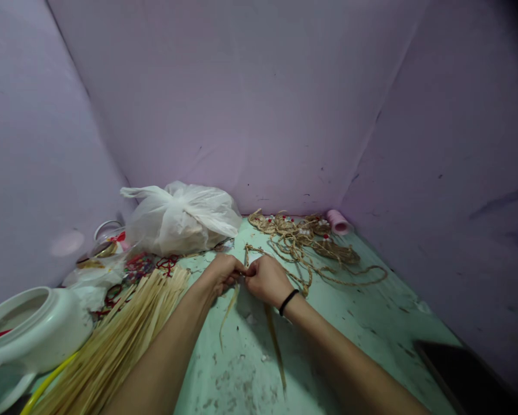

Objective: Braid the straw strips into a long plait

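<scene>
My left hand (225,273) and my right hand (267,279) meet over the middle of the green table, fingertips pinched together. Between them they grip a thin twisted fibre cord (247,254), whose finished end rises just past my fingers. A pale loose strip (229,311) hangs below my left hand, and a browner strip (276,346) trails down from under my right. Behind my right hand lies a tangle of braided cord (299,253) with red and white beads. Exactly how the fingertips hold the cord is hidden.
On the left lie a bundle of flat dry strips (124,334), a white plastic pot (38,328) and a tied white plastic bag (183,219). A pink thread spool (338,222) rests at the back right corner. A dark flat object (461,374) is at the lower right. Purple walls enclose the table.
</scene>
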### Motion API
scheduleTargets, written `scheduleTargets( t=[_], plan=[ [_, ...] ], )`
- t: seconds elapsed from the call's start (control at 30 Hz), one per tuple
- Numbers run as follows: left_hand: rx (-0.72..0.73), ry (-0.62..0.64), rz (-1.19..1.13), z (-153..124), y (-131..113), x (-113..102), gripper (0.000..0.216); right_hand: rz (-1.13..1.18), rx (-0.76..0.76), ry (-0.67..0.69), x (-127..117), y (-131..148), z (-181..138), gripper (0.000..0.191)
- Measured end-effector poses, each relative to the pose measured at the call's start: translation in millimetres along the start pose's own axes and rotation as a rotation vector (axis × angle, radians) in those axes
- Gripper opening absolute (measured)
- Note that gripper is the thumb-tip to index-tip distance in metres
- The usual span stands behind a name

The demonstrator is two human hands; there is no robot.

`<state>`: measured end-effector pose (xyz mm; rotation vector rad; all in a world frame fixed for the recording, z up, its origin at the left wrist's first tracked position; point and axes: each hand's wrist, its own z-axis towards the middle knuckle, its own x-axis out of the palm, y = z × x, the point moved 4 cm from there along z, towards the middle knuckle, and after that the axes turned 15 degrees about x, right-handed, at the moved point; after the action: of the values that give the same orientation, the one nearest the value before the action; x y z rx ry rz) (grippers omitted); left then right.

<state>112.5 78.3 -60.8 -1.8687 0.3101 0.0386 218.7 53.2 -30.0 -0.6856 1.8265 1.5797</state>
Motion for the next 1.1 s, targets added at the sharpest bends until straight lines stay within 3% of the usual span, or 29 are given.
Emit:
scheduleTargets(
  t=[0.07, 0.23, 0.37, 0.47, 0.53, 0.73, 0.87, 1.1],
  plan=[
    [0.080, 0.001, 0.044, 0, -2, -3, 0.021, 0.007, -0.010, 0.021, 2, 0, 0, 0.014],
    [0.136, 0.073, 0.033, 1, -1, -7, 0.014, 0.203, 0.065, 0.345, 2, -11, 15, 0.010],
    [0.136, 0.114, 0.011, 3, 1, -10, 0.017, 0.573, 0.274, 0.318, -5, -22, 27, 0.006],
    [0.141, 0.134, 0.010, 5, 2, -10, 0.016, 0.752, 0.396, 0.580, 10, -18, 18, 0.012],
    [0.151, 0.140, 0.011, 4, 2, -8, 0.014, 0.798, 0.425, 0.679, 20, -14, 12, 0.015],
    [0.207, 0.126, 0.103, 0, -5, -6, 0.009, 0.628, 0.398, 0.475, 26, -22, 18, 0.021],
    [0.288, 0.128, 0.209, 0, -8, -9, 0.012, 0.718, 0.390, 0.435, 26, -25, 19, 0.015],
    [0.264, 0.235, 0.357, -4, -13, -20, 0.011, 0.800, 0.383, 0.399, 31, -28, 19, 0.009]
  ],
)
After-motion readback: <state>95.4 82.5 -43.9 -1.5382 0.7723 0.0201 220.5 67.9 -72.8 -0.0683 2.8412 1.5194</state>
